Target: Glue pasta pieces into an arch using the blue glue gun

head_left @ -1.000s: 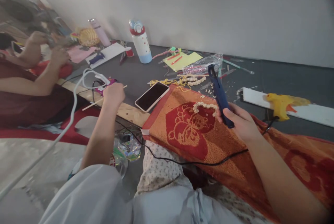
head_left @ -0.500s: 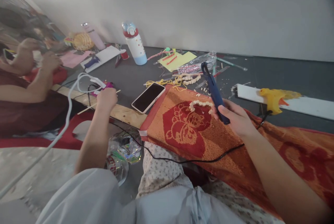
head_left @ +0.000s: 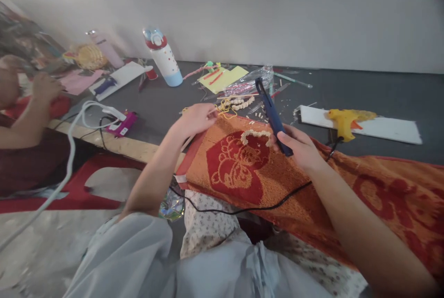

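My left hand (head_left: 198,118) is closed over the left edge of an orange-red towel (head_left: 287,187), fingertips pinched together. A thin wooden stick (head_left: 188,142) shows pale below the palm; most of it is covered by the hand. My right hand (head_left: 299,146) grips the lower end of a dark blue phone (head_left: 273,115), held upright and tilted, its narrow edge toward me. Near the phone, a curved chain of small cream pieces (head_left: 255,134) lies on the towel. Yellow string (head_left: 227,109) and another cream string of pieces (head_left: 244,103) lie past my left hand.
A yellow glue gun (head_left: 343,122) rests on a white board (head_left: 391,129) at right. A black cable (head_left: 239,211) crosses the towel. A white bottle (head_left: 167,62), purple power strip (head_left: 122,124) and yellow paper (head_left: 225,78) stand or lie on the table. A co-worker's hands (head_left: 45,87) are at left.
My left hand has moved right, from beside the power strip to the towel's left edge, covering where a white-rimmed phone lay. My right hand still holds the blue phone. The view has shifted slightly right.
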`<control>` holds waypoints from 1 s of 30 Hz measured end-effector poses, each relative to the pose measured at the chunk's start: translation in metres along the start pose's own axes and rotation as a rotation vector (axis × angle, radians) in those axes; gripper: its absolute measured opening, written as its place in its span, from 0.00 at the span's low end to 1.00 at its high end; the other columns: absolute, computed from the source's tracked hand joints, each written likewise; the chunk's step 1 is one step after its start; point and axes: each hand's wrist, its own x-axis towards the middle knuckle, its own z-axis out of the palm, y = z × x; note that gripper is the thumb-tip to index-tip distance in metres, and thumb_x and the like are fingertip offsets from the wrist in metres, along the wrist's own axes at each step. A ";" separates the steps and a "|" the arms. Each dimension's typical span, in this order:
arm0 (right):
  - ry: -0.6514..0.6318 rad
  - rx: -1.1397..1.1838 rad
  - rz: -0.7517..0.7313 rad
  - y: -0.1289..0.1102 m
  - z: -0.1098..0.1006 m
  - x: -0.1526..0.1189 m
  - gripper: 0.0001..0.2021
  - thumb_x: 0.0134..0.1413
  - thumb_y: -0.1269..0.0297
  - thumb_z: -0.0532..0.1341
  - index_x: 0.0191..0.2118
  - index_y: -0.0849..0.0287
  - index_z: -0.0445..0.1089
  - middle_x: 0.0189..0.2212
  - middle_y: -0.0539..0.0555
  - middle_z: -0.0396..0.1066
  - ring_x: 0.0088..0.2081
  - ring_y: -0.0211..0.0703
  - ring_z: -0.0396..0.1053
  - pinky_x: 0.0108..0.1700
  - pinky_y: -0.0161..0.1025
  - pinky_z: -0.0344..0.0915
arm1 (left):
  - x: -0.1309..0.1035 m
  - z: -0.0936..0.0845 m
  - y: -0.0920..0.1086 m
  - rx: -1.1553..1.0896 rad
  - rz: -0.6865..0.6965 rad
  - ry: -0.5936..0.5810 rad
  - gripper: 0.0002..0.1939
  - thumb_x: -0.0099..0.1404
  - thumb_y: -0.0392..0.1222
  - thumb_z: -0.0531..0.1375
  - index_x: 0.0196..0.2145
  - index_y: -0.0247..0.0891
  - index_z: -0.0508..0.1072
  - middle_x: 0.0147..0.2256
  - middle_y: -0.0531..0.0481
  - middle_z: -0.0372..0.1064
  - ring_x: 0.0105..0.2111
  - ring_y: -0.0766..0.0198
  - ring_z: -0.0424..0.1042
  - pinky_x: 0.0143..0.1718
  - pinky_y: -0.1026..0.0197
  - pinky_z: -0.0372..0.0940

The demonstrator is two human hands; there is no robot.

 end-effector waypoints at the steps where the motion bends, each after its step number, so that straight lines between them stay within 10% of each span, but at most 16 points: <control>1: -0.001 0.003 0.004 0.000 0.000 0.000 0.22 0.44 0.42 0.68 0.32 0.56 0.66 0.24 0.48 0.67 0.23 0.36 0.62 0.26 0.37 0.60 | 0.011 0.006 0.011 -0.021 0.043 -0.007 0.12 0.61 0.38 0.55 0.41 0.37 0.75 0.39 0.47 0.76 0.36 0.61 0.72 0.39 0.61 0.62; 10: -0.026 0.026 -0.040 -0.001 -0.001 0.001 0.22 0.46 0.41 0.66 0.30 0.56 0.64 0.22 0.47 0.64 0.23 0.36 0.60 0.27 0.38 0.57 | 0.075 0.048 0.038 -0.107 0.060 -0.114 0.05 0.57 0.37 0.59 0.30 0.34 0.75 0.28 0.45 0.73 0.26 0.63 0.67 0.31 0.59 0.58; 30: -0.058 0.050 -0.063 -0.003 -0.005 0.005 0.21 0.51 0.43 0.64 0.30 0.56 0.62 0.23 0.47 0.63 0.24 0.34 0.61 0.28 0.37 0.59 | 0.071 0.057 0.017 -0.280 0.142 -0.156 0.09 0.56 0.41 0.61 0.35 0.36 0.75 0.36 0.45 0.76 0.35 0.61 0.73 0.42 0.59 0.64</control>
